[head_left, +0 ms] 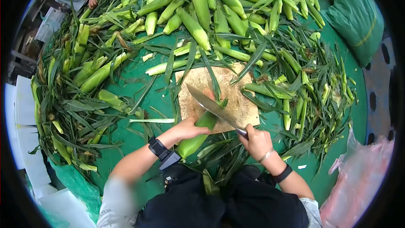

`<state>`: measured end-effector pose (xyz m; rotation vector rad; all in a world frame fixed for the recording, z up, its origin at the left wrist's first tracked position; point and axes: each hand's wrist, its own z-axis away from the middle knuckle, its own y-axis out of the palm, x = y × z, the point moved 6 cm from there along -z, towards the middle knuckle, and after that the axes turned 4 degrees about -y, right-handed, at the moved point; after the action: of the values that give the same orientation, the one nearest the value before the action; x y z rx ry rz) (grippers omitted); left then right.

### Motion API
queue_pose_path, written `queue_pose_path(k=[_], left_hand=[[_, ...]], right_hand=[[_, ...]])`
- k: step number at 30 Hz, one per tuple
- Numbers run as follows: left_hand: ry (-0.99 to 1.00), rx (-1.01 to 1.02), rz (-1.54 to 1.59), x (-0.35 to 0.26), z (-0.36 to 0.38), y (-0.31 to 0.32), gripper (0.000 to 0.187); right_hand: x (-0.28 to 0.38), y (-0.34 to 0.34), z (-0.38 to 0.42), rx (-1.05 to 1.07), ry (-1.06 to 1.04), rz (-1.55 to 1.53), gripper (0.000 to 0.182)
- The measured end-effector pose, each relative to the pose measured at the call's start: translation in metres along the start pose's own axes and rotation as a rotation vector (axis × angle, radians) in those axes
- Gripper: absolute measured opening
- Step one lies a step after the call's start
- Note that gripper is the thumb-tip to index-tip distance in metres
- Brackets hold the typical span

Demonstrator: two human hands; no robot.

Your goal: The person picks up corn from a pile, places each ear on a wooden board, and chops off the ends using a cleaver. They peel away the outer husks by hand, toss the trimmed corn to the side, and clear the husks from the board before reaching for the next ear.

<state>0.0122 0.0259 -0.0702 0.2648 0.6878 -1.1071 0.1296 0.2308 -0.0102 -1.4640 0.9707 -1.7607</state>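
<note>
My left hand (190, 129) is wrapped round an ear of corn (192, 144) in its green husk. The ear slants from near my knees up to the cutting board (188, 97), its tip end lying over the board's front part. Fingers of my right hand (256, 142) close round the handle of a large knife (217, 110). Its blade crosses over the tip end of the ear, pointing up and left above the board. A long leaf (212, 79) runs across the board behind the blade.
A big heap of husked-in corn ears (202, 6) lies at the far side. Cut leaves and husks pile up at left (80, 114) and right (312, 97). A green sack (356, 17) stands far right, a pink plastic bag (358, 177) near right. Another person's hand (93, 2) shows far left.
</note>
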Motion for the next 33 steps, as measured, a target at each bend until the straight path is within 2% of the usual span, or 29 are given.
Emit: queue_pose_path(k=[1,3,5,7,8,9,10,11,12,13,14,15,16,17,18,19,20,21,22,23,24,25,26,27,28,29,30,31,33], left_hand=[[-0.044,0.003,-0.033,-0.002,0.010,-0.001,0.051],[-0.005,0.068,0.104,0.017,0.015,-0.001,0.052],[0.184,0.164,-0.017,0.013,0.039,-0.009,0.053],[0.228,0.102,-0.016,0.002,0.048,-0.024,0.053],[0.282,0.027,0.008,-0.006,0.052,-0.033,0.053],[0.302,0.028,0.161,-0.032,0.048,-0.043,0.053],[0.235,0.008,0.293,-0.037,0.023,-0.053,0.055],[0.263,0.004,0.597,-0.065,0.011,-0.063,0.057],[0.369,0.025,0.699,-0.098,-0.013,-0.078,0.060],[0.634,-0.060,0.716,-0.137,-0.024,-0.099,0.067],[0.724,-0.016,0.827,-0.177,-0.028,-0.116,0.075],[0.770,-0.038,0.844,-0.203,-0.011,-0.135,0.080],[0.844,-0.148,0.616,-0.213,0.008,-0.161,0.081],[0.936,-0.559,0.309,-0.200,-0.008,-0.201,0.073],[0.849,-0.780,0.139,-0.171,0.005,-0.229,0.058],[0.571,-0.989,-0.052,-0.131,0.011,-0.262,0.050],[0.334,-1.214,-0.363,-0.083,0.021,-0.295,0.042],[0.058,-1.344,-0.694,-0.043,0.040,-0.320,0.027],[-0.198,-1.378,-0.936,0.004,0.060,-0.341,0.030],[-0.458,-1.264,-0.969,0.058,0.073,-0.365,0.035],[-0.444,-1.419,-1.038,0.097,0.098,-0.369,0.033],[-0.406,-1.456,-1.170,0.128,0.110,-0.377,0.029],[-0.428,-1.423,-1.173,0.135,0.118,-0.376,0.025],[-0.350,-1.503,-1.280,0.132,0.120,-0.367,0.032],[-0.275,-1.462,-1.196,0.137,0.115,-0.360,0.038],[-0.203,-1.411,-1.111,0.116,0.118,-0.339,0.044],[-0.031,-1.427,-1.078,0.088,0.116,-0.314,0.048],[0.142,-1.429,-1.041,0.056,0.111,-0.287,0.052],[0.447,-1.365,-0.814,-0.002,0.105,-0.233,0.046]], right_hand=[[-0.014,0.020,0.003,0.219,0.043,0.203,0.028],[-0.036,0.025,0.005,0.219,0.090,0.195,0.032],[-0.055,0.014,0.010,0.163,0.269,0.267,0.033],[-0.080,-0.013,0.019,0.058,0.430,0.310,0.034],[-0.105,-0.028,0.030,-0.076,0.505,0.300,0.031],[-0.126,-0.051,0.043,-0.177,0.625,0.144,0.032],[-0.161,-0.067,0.061,-0.371,0.682,0.063,0.034],[-0.201,-0.081,0.080,-0.484,0.577,0.300,0.037],[-0.220,-0.100,0.092,-0.488,0.655,0.227,0.043],[-0.256,-0.115,0.113,-0.515,0.821,0.222,0.048],[-0.318,-0.119,0.136,-0.734,0.716,0.105,0.051],[-0.364,-0.133,0.163,-0.696,0.697,0.274,0.059],[-0.375,-0.145,0.176,-0.737,0.744,0.140,0.059],[-0.353,-0.151,0.182,-0.757,0.827,0.064,0.056],[-0.330,-0.149,0.182,-0.796,0.766,-0.036,0.052],[-0.306,-0.147,0.182,-0.831,0.705,-0.137,0.049],[-0.254,-0.143,0.169,-0.718,0.759,-0.097,0.045],[-0.202,-0.140,0.156,-0.600,0.805,-0.052,0.043],[-0.150,-0.136,0.143,-0.479,0.841,-0.006,0.044],[-0.129,-0.124,0.133,-0.509,0.729,-0.077,0.045],[-0.122,-0.109,0.130,-0.420,0.717,-0.019,0.045],[-0.118,-0.092,0.120,-0.304,0.578,-0.035,0.047],[-0.091,-0.079,0.105,-0.162,0.724,-0.172,0.050],[-0.079,-0.056,0.102,-0.608,0.430,0.122,0.034],[-0.114,-0.010,0.107,-0.331,0.651,-0.610,0.019],[-0.102,0.006,0.097,-0.172,0.598,-0.465,0.016],[-0.067,0.014,0.075,-0.114,0.431,-0.472,0.020],[-0.073,0.040,0.081,0.026,0.554,-0.576,0.031],[-0.049,0.045,0.070,0.119,0.464,-0.486,0.035]])
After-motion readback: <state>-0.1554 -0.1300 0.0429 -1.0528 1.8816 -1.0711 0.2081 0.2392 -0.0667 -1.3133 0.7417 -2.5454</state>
